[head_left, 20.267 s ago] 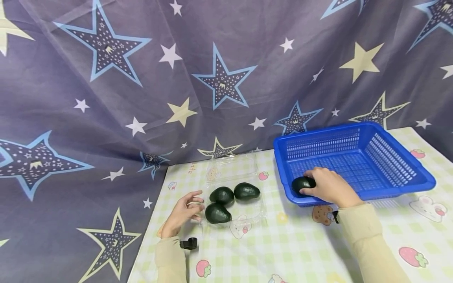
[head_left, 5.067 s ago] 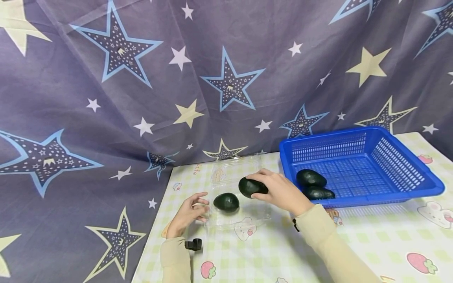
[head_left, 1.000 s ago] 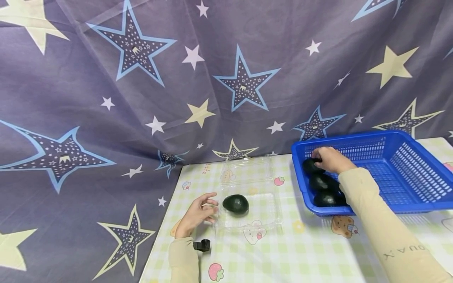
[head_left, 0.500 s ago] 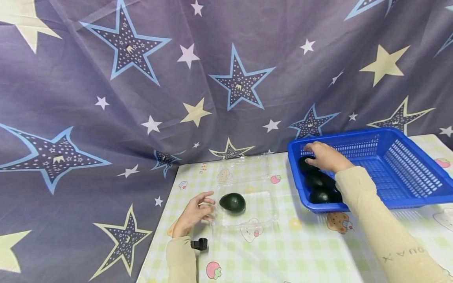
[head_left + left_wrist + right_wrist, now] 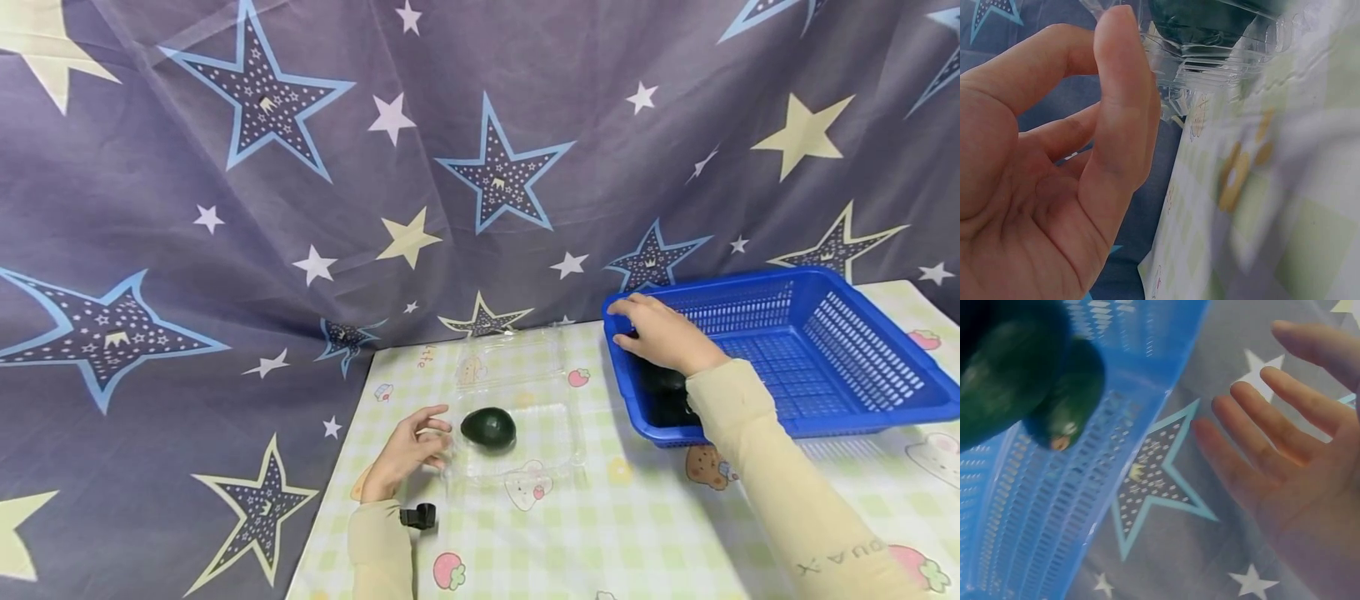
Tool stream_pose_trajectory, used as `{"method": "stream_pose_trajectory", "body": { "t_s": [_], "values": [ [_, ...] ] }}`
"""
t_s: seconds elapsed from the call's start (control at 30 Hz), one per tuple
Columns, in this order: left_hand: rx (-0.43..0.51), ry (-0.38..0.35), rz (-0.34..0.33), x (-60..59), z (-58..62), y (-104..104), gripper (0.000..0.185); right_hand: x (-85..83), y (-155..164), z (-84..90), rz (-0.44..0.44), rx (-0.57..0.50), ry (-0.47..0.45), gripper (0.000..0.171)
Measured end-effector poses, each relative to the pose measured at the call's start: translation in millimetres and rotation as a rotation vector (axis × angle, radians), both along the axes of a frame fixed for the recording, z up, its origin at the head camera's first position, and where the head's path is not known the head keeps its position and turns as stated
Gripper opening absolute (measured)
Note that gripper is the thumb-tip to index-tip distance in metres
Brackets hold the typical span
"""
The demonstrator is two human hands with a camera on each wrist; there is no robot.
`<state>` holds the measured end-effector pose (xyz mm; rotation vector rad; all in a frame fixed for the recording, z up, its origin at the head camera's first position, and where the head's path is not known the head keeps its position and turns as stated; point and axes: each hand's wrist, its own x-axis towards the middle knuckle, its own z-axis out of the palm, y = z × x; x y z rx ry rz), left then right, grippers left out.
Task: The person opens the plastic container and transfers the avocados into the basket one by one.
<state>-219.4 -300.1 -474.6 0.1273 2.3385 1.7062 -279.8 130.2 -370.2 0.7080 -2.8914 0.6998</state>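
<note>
Head view high, facing table (image 5: 600, 533); wrist views close; all share it.

Avocados (image 5: 663, 392) in the blue basket (image 5: 862, 392) — mostly hidden behind the right forearm (image 5: 742, 417).

1. On your table (image 5: 600, 533) the clear clamshell tray (image 5: 555, 450) lies left of centre, its lid (image 5: 517, 360) flat on the table behind it.
2. One avocado (image 5: 488, 427) lies in the tray, towards its left side.
3. Your left hand (image 5: 401, 454) rests on the table at the tray's left edge, fingertips touching it.
4. The basket (image 5: 862, 367) stands to the right of the tray, apart from it.
5. Avocados (image 5: 663, 392) lie in the basket's near left corner, partly hidden under your right arm.
6. Your right hand (image 5: 660, 333) is above the basket's left rim, over those avocados.
7. The star curtain (image 5: 300, 208) hangs behind the table and down past its left side.
</note>
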Motion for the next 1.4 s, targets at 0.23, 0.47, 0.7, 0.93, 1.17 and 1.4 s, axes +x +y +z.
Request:
{"method": "stream_pose_trajectory", "body": {
  "t_s": [0.23, 0.47, 0.7, 0.93, 1.17, 1.4],
  "values": [
    [-0.008, -0.005, -0.011, -1.4, -1.0, -1.2, 0.064, 9.0, -21.6, 5.2, 0.026, -0.019, 0.029, 0.045],
    [-0.011, -0.002, -0.01, -0.4, 0.3, -1.9, 0.065, 18.2, -47.3, 6.1, 0.075, -0.026, 0.065, 0.051],
    [-0.008, -0.007, -0.007, -0.3, 0.4, -2.3, 0.064, 24.8, -73.9, 3.0, 0.128, -0.03, 0.114, 0.051],
    [-0.016, -0.001, -0.005, 1.0, 2.4, 0.0, 0.064, 28.2, -94.9, -5.3, 0.161, -0.053, 0.116, 0.05],
    [-0.009, -0.011, -0.001, 0.7, 3.8, 1.7, 0.065, 29.1, -112.5, -20.3, 0.189, -0.049, 0.084, 0.051],
    [-0.003, -0.011, 0.001, 0.8, 0.6, 0.0, 0.064, 30.1, -127.0, -32.8, 0.209, -0.057, 0.034, 0.056]
  ]
}}
